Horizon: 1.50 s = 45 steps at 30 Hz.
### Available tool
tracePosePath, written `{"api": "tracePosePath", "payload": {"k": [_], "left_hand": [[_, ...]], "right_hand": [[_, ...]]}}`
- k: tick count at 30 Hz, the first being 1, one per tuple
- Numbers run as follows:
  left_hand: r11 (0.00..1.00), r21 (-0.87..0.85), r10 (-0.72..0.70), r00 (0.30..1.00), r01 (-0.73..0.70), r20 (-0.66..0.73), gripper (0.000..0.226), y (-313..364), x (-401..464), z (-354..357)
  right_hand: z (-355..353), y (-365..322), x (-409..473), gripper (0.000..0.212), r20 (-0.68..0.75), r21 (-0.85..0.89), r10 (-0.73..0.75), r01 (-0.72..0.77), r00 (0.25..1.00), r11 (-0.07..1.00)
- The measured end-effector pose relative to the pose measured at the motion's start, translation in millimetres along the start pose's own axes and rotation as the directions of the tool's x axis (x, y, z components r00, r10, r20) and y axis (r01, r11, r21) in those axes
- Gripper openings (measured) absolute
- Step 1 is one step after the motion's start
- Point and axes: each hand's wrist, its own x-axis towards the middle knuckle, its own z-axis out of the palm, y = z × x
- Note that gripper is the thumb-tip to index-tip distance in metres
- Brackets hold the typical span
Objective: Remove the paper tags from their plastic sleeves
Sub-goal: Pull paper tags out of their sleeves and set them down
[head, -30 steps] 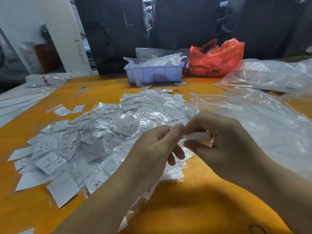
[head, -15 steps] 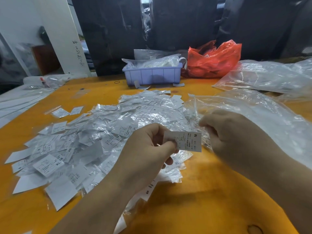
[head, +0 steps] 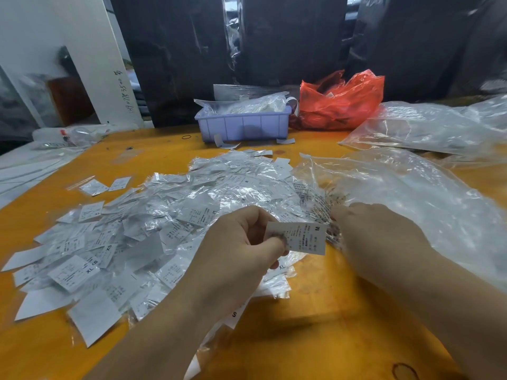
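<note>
My left hand [head: 241,253] pinches a white paper tag [head: 304,238] marked M between thumb and fingers, held bare above the orange table [head: 315,325]. My right hand [head: 375,231] sits just right of the tag, knuckles up, its fingertips at crinkled clear plastic [head: 333,234] at the mouth of a large clear bag [head: 406,196]; whether it grips a sleeve is hidden. A wide pile of sleeved and loose tags [head: 142,237] covers the table to the left and behind my hands.
A lilac plastic tray [head: 244,126] filled with plastic stands at the back centre, a red plastic bag [head: 340,102] beside it. Another large clear bag [head: 428,127] lies at the back right. White sheets [head: 24,168] lie at the far left edge.
A second ago both hands met, pinching a sleeved tag. The left hand has since drawn the tag out, and the right hand has moved right to the clear bag's mouth.
</note>
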Motion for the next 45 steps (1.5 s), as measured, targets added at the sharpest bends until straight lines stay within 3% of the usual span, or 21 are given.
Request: {"api": "tracePosePath", "payload": {"k": [9,18,32,35,38,41,45], "left_hand": [[1.0,0.009,0.006,1.0,-0.006,-0.018,0.01,2.5,-2.1,-1.2],[0.999,0.035,0.014,1.0,-0.014,-0.02,0.01,1.4,-1.9,-2.5],[0.999,0.017,0.035,0.998,-0.034,-0.047,0.012,0.7,-1.6,-1.7],[0.999,0.033,0.045,0.998,-0.043,-0.052,0.013,0.1,-0.9,-2.1],[0.998,0.047,0.043,0.998,-0.04,-0.055,0.014,-0.7,-0.3,-1.3],[0.998,0.053,0.039,0.998,-0.036,-0.051,0.017,-0.6,0.2,-1.1],[0.997,0.071,0.048,0.998,-0.044,-0.049,0.022,-1.0,0.5,-1.9]], "right_hand": [[-1.2,0.5,1.6,0.028,-0.155,0.084,-0.016,0.029,0.988,0.996],[5.6,5.1,7.5,0.038,-0.096,0.078,0.007,0.001,0.995,0.997],[-5.6,5.0,2.4,0.024,-0.134,0.097,0.027,-0.014,0.991,0.995],[-12.1,0.6,-3.1,0.007,-0.181,0.119,0.041,-0.019,0.983,0.993],[-15.2,-1.8,-5.3,0.016,-0.222,0.16,0.045,-0.009,0.974,0.987],[-16.7,-0.2,-3.4,0.003,-0.259,0.208,0.038,0.018,0.965,0.978],[-16.5,1.9,0.0,0.011,-0.278,0.228,0.026,0.04,0.96,0.973]]}}
